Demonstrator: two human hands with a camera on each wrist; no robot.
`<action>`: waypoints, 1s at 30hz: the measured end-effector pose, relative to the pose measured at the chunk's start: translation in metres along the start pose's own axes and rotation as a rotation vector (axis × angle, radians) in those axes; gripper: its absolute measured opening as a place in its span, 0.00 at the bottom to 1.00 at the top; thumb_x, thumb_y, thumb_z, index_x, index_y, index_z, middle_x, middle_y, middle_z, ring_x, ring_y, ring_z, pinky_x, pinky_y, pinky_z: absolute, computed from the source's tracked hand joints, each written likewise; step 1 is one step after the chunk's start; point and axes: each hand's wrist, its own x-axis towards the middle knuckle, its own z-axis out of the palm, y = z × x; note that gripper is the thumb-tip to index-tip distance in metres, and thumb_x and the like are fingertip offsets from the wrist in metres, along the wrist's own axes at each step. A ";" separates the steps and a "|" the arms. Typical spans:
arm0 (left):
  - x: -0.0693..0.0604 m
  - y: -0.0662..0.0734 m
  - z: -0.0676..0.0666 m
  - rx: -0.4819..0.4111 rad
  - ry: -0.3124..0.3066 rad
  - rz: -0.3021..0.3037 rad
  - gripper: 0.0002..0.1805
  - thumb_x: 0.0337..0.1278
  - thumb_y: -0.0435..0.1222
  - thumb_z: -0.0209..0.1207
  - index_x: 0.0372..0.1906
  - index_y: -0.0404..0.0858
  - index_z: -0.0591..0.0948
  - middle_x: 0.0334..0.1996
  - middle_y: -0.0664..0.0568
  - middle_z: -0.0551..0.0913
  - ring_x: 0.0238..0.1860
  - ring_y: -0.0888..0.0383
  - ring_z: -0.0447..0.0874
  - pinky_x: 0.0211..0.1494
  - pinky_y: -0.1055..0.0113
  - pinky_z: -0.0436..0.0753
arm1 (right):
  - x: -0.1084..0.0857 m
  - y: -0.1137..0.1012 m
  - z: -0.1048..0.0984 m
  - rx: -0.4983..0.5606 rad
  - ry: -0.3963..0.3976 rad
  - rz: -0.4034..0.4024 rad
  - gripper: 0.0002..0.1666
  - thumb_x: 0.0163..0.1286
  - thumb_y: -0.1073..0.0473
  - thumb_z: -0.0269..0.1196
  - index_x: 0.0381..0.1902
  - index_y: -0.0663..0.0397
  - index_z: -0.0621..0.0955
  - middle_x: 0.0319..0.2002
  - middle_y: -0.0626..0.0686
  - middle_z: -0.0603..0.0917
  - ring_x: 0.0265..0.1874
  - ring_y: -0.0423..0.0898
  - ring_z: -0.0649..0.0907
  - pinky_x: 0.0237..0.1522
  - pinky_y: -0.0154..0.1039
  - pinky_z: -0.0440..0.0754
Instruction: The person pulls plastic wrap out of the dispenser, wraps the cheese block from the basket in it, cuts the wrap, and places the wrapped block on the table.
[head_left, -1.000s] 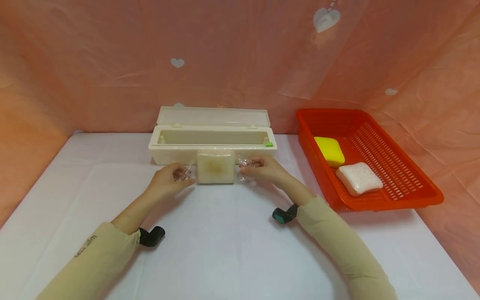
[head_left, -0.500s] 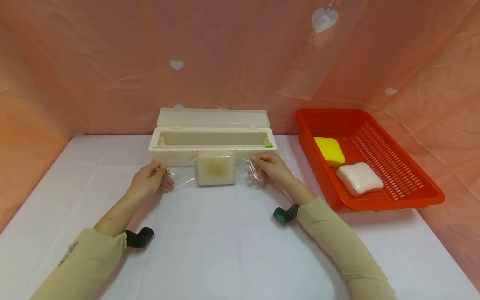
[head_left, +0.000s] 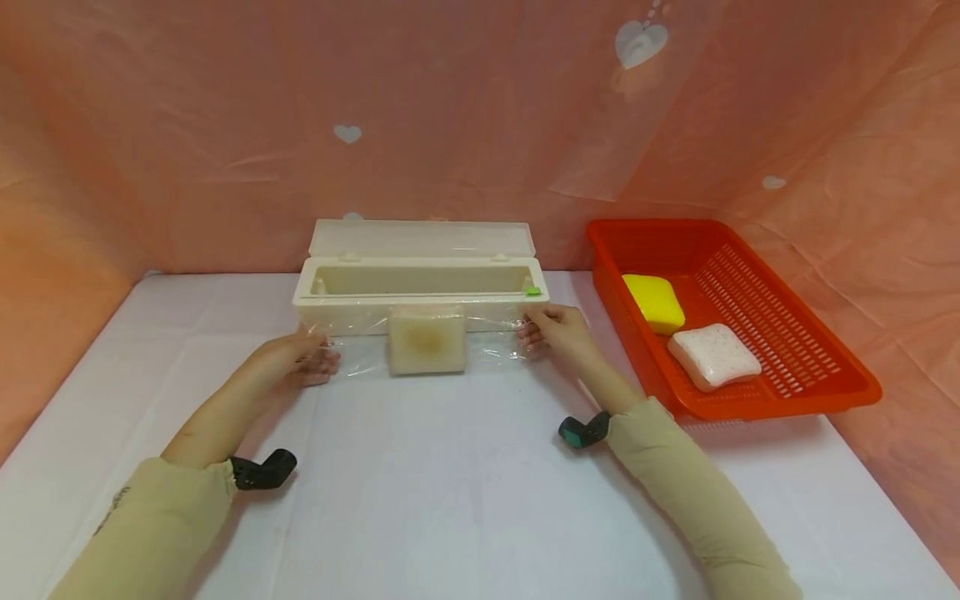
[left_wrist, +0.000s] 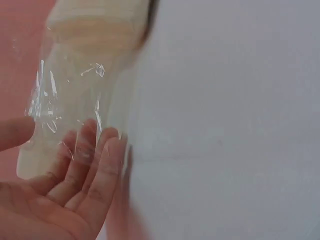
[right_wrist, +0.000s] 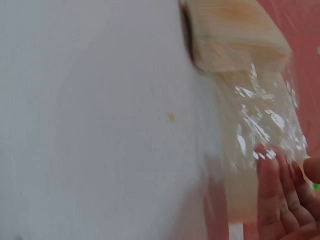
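A cream block with a brownish patch (head_left: pixel 427 342), which looks like a bar of soap, stands against the front of the plastic wrap dispenser (head_left: pixel 345 317). Clear plastic wrap (head_left: pixel 491 346) covers the block and spreads out on both sides. At its left end my left hand (head_left: pixel 288 358) has its fingers stretched out behind the film; in the left wrist view the thumb (left_wrist: pixel 17 132) stands apart from them. My right hand (head_left: pixel 558 337) pinches the wrap's right end between thumb and forefinger, the other fingers (right_wrist: pixel 270 190) lying behind the film.
The dispenser's lid (head_left: pixel 420 239) is raised, and a green slider (head_left: pixel 532 292) sits on its front rim at the right. To the right, a red basket (head_left: pixel 810 404) holds a yellow block (head_left: pixel 654 303) and a white speckled block (head_left: pixel 714 356). Pink cloth hangs behind the table.
Both hands have moved outward, away from the block, the left one further. The film, bunched up at each side before, now lies spread out flatter. The block has stayed in place.
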 end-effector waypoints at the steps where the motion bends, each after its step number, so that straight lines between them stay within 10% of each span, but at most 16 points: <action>1: -0.001 0.000 -0.002 -0.057 -0.006 -0.016 0.09 0.72 0.41 0.46 0.38 0.42 0.72 0.29 0.61 0.84 0.33 0.66 0.84 0.40 0.73 0.83 | -0.001 -0.001 -0.002 0.006 0.041 0.003 0.20 0.73 0.54 0.55 0.46 0.70 0.78 0.23 0.47 0.82 0.21 0.41 0.84 0.30 0.36 0.85; 4: -0.007 0.003 -0.002 -0.132 0.096 -0.026 0.12 0.70 0.37 0.43 0.33 0.43 0.76 0.28 0.59 0.84 0.32 0.64 0.85 0.40 0.71 0.83 | -0.002 -0.003 -0.005 -0.010 0.177 -0.022 0.20 0.70 0.51 0.59 0.43 0.66 0.78 0.24 0.47 0.81 0.24 0.44 0.84 0.29 0.35 0.84; 8: -0.014 0.014 0.015 0.046 0.423 0.009 0.14 0.67 0.37 0.40 0.37 0.37 0.77 0.27 0.61 0.80 0.28 0.67 0.80 0.36 0.75 0.80 | 0.001 -0.005 -0.003 -0.046 0.320 -0.087 0.25 0.63 0.49 0.67 0.48 0.64 0.76 0.35 0.53 0.80 0.36 0.49 0.80 0.37 0.35 0.82; 14: -0.020 0.030 0.048 0.342 0.864 0.156 0.19 0.66 0.38 0.44 0.54 0.29 0.72 0.41 0.52 0.72 0.38 0.66 0.65 0.43 0.72 0.66 | 0.014 -0.006 0.000 -0.080 0.251 -0.146 0.35 0.63 0.50 0.66 0.63 0.59 0.70 0.61 0.61 0.72 0.60 0.56 0.73 0.62 0.47 0.73; 20: -0.011 0.040 0.068 0.369 0.909 0.352 0.15 0.64 0.33 0.46 0.48 0.27 0.75 0.41 0.49 0.70 0.39 0.65 0.63 0.46 0.71 0.63 | 0.024 -0.007 -0.001 -0.099 0.180 -0.068 0.35 0.64 0.46 0.64 0.67 0.47 0.69 0.65 0.59 0.70 0.58 0.57 0.74 0.58 0.48 0.77; 30: 0.009 0.051 0.100 0.347 0.836 0.457 0.13 0.65 0.32 0.47 0.45 0.28 0.76 0.41 0.45 0.72 0.41 0.60 0.67 0.46 0.68 0.64 | 0.028 -0.005 -0.007 -0.058 0.090 -0.056 0.37 0.65 0.53 0.65 0.70 0.45 0.67 0.69 0.56 0.66 0.59 0.57 0.74 0.55 0.50 0.79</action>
